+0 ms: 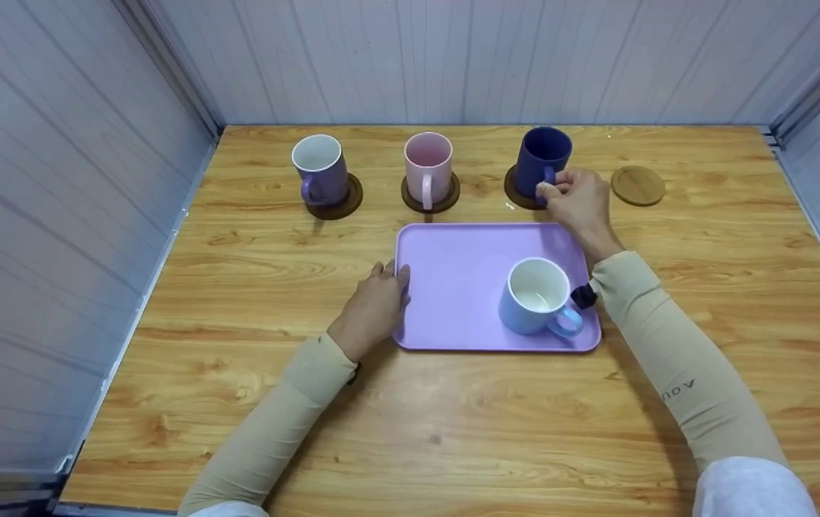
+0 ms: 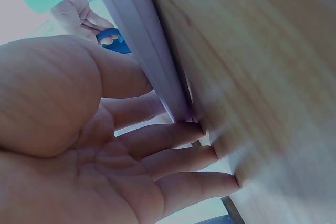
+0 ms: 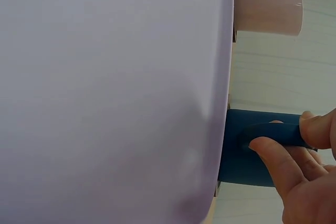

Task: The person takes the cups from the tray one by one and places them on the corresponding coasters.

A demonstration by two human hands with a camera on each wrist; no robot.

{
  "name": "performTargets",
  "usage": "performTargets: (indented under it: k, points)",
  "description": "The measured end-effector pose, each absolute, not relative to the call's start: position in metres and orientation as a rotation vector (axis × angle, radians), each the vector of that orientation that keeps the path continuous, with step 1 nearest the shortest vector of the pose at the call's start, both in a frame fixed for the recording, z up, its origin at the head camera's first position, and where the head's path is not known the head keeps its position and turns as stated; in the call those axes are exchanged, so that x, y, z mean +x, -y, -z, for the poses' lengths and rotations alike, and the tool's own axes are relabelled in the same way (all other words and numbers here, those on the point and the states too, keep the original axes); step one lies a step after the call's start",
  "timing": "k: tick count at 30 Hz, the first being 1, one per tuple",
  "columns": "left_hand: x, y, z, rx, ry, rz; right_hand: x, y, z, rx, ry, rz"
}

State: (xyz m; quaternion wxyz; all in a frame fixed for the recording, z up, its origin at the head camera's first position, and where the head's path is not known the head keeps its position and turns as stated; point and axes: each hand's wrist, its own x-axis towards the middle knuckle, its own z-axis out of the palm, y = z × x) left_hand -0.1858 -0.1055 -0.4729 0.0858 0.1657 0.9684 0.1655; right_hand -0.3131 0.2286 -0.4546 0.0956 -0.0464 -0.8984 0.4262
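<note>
My right hand point(image 1: 581, 205) grips the handle of a dark blue mug point(image 1: 543, 154), which stands upright on a dark round coaster point(image 1: 514, 192) at the back. In the right wrist view, thumb and fingers close round that mug's handle point(image 3: 278, 132). At the left edge of a lilac tray point(image 1: 453, 287) rests my left hand point(image 1: 374, 309), its thumb over the rim. The left wrist view shows its other fingers point(image 2: 178, 161) extended, tips at the tabletop beside the tray. A light blue mug point(image 1: 525, 312) with a white inside stands on the tray's right part.
Along the back, a purple mug point(image 1: 327, 183) and a pink mug point(image 1: 433, 176) stand on dark coasters. A lighter wooden coaster point(image 1: 637, 185) lies right of the dark blue mug. Panelled walls point(image 1: 453, 64) enclose the wooden table point(image 1: 439, 431) at the back and sides.
</note>
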Motion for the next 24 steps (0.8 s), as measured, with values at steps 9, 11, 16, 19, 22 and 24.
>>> performTargets:
  k: [9, 11, 16, 19, 22, 24]
  points:
    - [-0.1863, 0.1042, 0.4726, 0.495, -2.887, -0.476, -0.3120, -0.2293, 0.4546, -0.162, 2.673, -1.299]
    - [-0.1863, 0.1045, 0.4724, 0.507, -2.891, -0.466, -0.3120, -0.2294, 0.4541, -0.151, 2.672, -1.295]
    - [-0.1865, 0.1054, 0.4724, 0.515, -2.889, -0.458, -0.3121, -0.2297, 0.4541, -0.131, 2.669, -1.297]
    - [-0.1866, 0.1056, 0.4724, 0.503, -2.885, -0.466, -0.3116, -0.2294, 0.4543, -0.134, 2.666, -1.311]
    - [-0.1868, 0.1055, 0.4725, 0.494, -2.879, -0.467, -0.3106, -0.2294, 0.4543, -0.132, 2.665, -1.313]
    - [-0.1870, 0.1052, 0.4727, 0.487, -2.872, -0.472, -0.3098, -0.2297, 0.4544, -0.140, 2.664, -1.319]
